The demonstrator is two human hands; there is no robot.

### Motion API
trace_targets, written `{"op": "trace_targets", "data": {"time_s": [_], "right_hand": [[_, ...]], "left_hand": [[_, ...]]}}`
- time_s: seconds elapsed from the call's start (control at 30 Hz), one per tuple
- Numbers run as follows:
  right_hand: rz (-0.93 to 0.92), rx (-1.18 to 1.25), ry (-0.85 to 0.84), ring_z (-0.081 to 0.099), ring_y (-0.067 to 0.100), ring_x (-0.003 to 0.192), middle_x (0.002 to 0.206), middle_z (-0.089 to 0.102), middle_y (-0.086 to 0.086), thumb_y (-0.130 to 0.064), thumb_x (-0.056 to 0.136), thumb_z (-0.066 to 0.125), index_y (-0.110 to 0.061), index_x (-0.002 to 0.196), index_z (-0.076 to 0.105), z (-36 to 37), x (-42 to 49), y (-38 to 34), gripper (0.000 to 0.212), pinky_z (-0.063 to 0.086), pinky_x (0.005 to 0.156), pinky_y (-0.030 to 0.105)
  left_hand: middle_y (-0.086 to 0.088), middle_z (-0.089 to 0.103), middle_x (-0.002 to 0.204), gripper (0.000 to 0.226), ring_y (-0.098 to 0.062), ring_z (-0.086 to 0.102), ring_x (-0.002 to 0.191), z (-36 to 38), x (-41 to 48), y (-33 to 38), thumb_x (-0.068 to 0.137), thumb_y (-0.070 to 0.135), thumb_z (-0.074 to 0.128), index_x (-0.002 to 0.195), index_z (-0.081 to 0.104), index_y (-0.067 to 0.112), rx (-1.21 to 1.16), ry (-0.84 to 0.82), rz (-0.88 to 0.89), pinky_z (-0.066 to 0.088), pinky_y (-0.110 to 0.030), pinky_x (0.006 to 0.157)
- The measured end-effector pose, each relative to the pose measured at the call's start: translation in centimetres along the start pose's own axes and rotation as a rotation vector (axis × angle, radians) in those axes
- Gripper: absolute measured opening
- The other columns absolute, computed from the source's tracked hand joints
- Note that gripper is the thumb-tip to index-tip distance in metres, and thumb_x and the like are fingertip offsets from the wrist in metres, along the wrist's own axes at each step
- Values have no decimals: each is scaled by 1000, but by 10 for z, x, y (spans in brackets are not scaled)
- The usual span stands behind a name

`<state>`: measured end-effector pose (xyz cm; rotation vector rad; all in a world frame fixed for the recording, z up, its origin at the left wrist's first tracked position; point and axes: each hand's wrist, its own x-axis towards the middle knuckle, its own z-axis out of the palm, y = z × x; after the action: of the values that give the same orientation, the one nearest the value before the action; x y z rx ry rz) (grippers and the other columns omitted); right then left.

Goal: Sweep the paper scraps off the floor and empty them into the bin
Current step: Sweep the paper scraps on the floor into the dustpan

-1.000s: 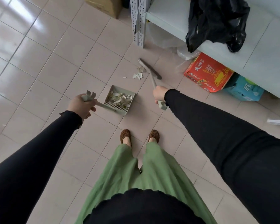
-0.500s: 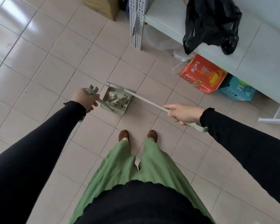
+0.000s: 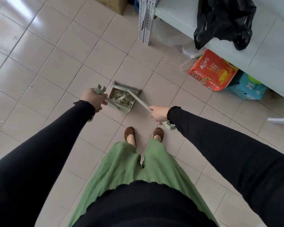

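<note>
**Paper scraps sit in the dustpan, broom head across its mouth**

Paper scraps lie heaped inside the pale green dustpan, which rests on the tiled floor just ahead of the person's two leopard-print shoes. No loose scraps show on the tiles around the dustpan.

The left hand is closed around the dustpan's handle, at the dustpan's near-left side; the forked end of the handle sticks out above the grip. The right hand is closed around the broom, to the right of the dustpan and nearer the shoes. The broom's shaft slants from that grip up and left across the dustpan's right edge, and its head lies along the dustpan's far lip, touching or just above it; which one cannot be told. The butt of the broom pokes out behind the right wrist.

Both arms wear black sleeves, above green trousers.

Beyond the dustpan and to its right stands a metal shelf with a black plastic bag hanging over its edge. Under that shelf sit a red carton and, further right, a blue package. A brown cardboard box stands far beyond the dustpan. No bin can be made out.
</note>
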<state>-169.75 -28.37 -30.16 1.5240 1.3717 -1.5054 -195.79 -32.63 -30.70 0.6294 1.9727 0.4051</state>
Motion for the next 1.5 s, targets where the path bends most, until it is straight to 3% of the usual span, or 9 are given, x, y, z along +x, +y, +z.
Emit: {"op": "trace_targets", "data": {"time_s": [0.1,0.17,0.33,0.5,0.73,0.97,1.13,1.37,1.5], "right_hand": [[-21,13,16,44,16,51,78,50,6,-4,103,33,-5,146,38,1,-31,16,44,41,43,23],[-60,40,35,40,13,49,72,45,3,-8,103,36,-15,150,36,1,-56,30,48,35,33,17],[-90,45,82,43,14,48,75,49,-5,-19,101,39,-31,154,31,23,-77,67,55,41,48,25],[-120,177,166,41,6,43,76,47,-1,-16,101,41,-30,153,33,41,-85,93,55,38,39,19],[-136,232,200,43,12,44,74,51,4,-22,98,43,-36,151,34,49,-82,136,55,40,43,26],[-182,333,227,41,10,40,73,50,4,-20,100,43,-31,152,33,76,-103,221,54,36,38,23],[-169,361,239,42,12,44,73,50,5,-20,101,43,-28,153,32,88,-121,278,54,37,37,23],[-95,439,288,41,16,49,72,49,6,-17,100,44,-26,153,31,121,-125,334,56,36,42,25],[-65,469,335,40,15,47,71,47,5,-16,99,43,-26,153,30,157,-126,356,57,35,41,25]], "left_hand": [[-9,72,90,18,-14,47,48,-4,1,-8,96,24,59,109,61,11,-4,9,7,36,-22,41],[-8,71,91,19,-15,47,49,-4,0,-15,96,25,59,110,61,13,-9,12,12,36,-23,44],[-8,71,92,23,-17,47,50,-6,-8,-36,94,24,61,116,62,16,-78,22,27,38,-25,49],[-9,71,92,23,-23,49,57,-6,-25,-62,91,21,62,114,63,16,-132,31,48,39,-25,52],[2,70,93,21,-20,51,59,16,-76,-101,89,14,61,93,61,35,-209,102,88,38,-24,51],[-3,66,109,24,-14,50,61,63,-153,-150,87,7,64,91,63,31,-293,215,130,36,-15,36],[-1,69,89,23,-15,49,62,88,-222,-188,93,14,62,94,61,37,-304,272,117,38,-15,37],[-7,66,114,20,-13,46,57,96,-279,-244,92,9,62,89,62,29,-272,261,62,38,-15,39],[-2,68,88,23,-17,44,56,100,-306,-282,92,7,61,87,60,29,-225,252,48,38,-25,49]]}}
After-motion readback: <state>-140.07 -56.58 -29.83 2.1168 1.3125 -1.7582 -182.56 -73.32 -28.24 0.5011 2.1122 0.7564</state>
